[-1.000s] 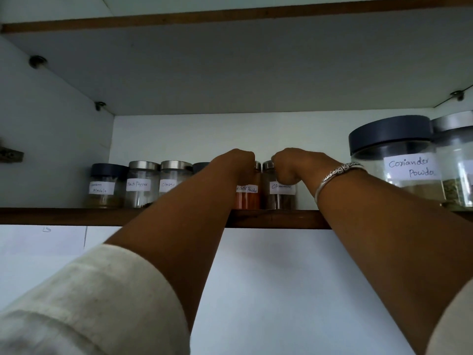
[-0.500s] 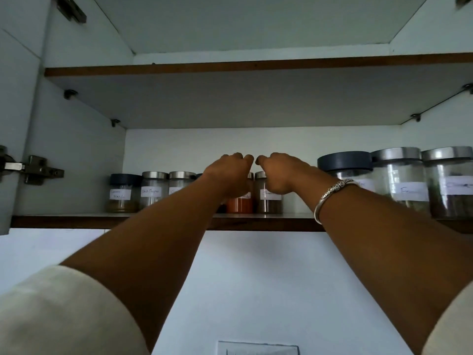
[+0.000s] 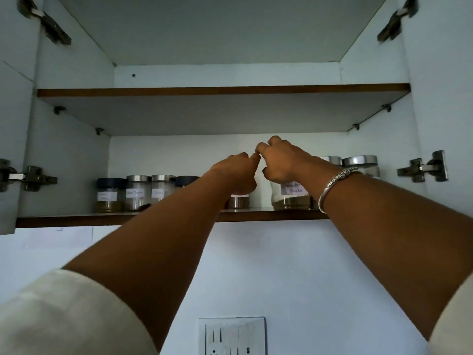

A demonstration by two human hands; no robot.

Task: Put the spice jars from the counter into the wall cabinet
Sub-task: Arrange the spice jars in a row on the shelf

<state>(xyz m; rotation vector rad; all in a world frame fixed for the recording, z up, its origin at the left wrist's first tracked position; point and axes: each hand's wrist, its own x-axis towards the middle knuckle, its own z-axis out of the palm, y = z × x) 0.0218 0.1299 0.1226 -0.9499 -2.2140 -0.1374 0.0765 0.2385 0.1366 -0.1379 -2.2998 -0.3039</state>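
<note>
Spice jars stand in a row on the lower shelf [image 3: 76, 221] of the open wall cabinet. My left hand [image 3: 235, 172] hovers in front of the top of a small labelled jar [image 3: 238, 202], fingers loosely curled and index finger stretched out. My right hand [image 3: 280, 161], a bangle at its wrist, is lifted in front of the lid of a bigger jar of tan powder [image 3: 290, 201]. The two index fingertips touch. I see nothing gripped in either hand. My left forearm hides a jar behind it.
At the shelf's left stand a dark-lidded jar [image 3: 107, 194], two steel-lidded jars [image 3: 137, 192] and another dark lid [image 3: 186, 179]. Steel-lidded jars [image 3: 359, 162] stand at the right. The upper shelf [image 3: 222, 89] shows nothing on it. Door hinges [image 3: 38, 178] flank the opening; a wall socket [image 3: 231, 336] is below.
Both hands gripped the lids of two small jars on the shelf; now they have lifted off and shifted right. My view has pulled back, showing the whole cabinet.
</note>
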